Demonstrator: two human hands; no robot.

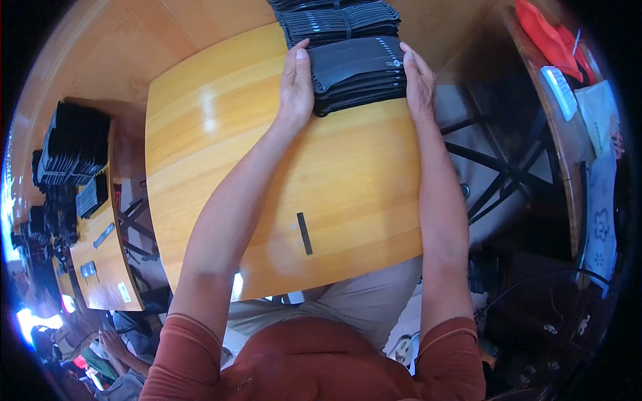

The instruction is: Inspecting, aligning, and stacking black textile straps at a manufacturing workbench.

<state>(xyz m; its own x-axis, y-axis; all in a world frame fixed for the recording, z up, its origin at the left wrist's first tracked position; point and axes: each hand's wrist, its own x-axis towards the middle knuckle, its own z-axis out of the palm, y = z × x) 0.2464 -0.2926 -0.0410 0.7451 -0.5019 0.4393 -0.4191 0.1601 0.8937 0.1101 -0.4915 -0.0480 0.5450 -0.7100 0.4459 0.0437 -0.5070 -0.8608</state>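
Fingers [303, 63] of left hand [296, 88] and right hand [420, 85], half-open, clasped stacked flat black pieces [358, 67], probably pliable, best gripped endwise.

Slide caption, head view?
Left hand and right hand hold opposite sides of a black stack on a wooden table.

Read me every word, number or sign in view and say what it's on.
Black stack: small pale marks, too small to read.
White bag, far right: printed lettering, which I won't copy out.
White label, left table: too small to read.
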